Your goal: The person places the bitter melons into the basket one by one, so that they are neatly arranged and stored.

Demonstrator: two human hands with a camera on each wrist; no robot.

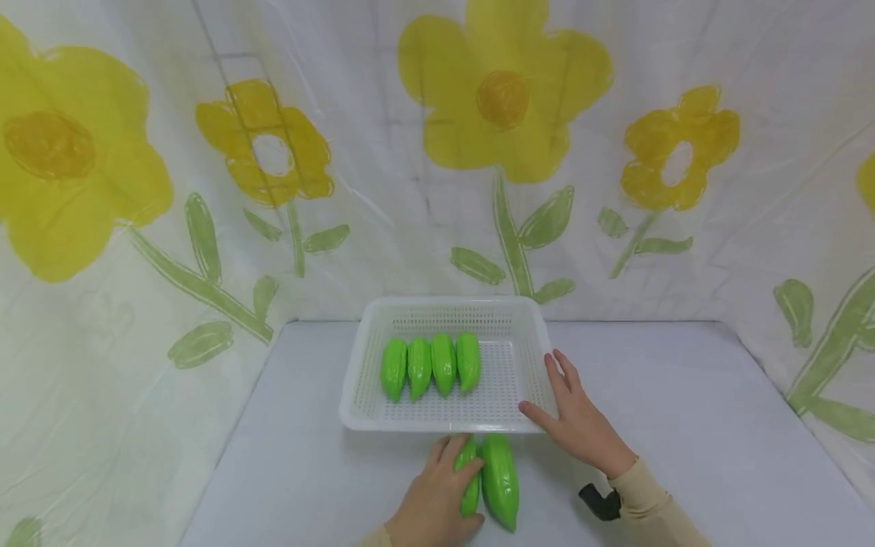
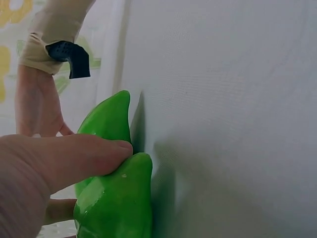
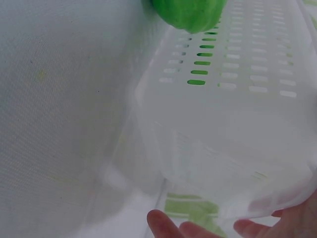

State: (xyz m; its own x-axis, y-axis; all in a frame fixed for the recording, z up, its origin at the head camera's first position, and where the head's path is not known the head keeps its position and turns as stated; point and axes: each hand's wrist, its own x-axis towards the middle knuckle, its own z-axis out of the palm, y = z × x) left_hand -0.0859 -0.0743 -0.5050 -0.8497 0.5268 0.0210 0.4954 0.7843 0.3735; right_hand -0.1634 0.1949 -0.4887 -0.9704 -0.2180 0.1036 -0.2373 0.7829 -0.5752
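Observation:
Below the front rim of a white plastic basket lie two glossy, ridged green toy vegetables with tapered ends. My left hand grips the left green vegetable, its thumb across it, partly hiding it. The right green vegetable lies close beside it; both also show in the left wrist view. My right hand holds the basket's front right side, thumb over the rim and fingers along the outside. In the right wrist view, fingertips show outside the basket wall.
Several matching green vegetables lie in a row in the basket's left and middle part. A black device sits at the right wrist by the sleeve. A flowered curtain stands behind the pale table.

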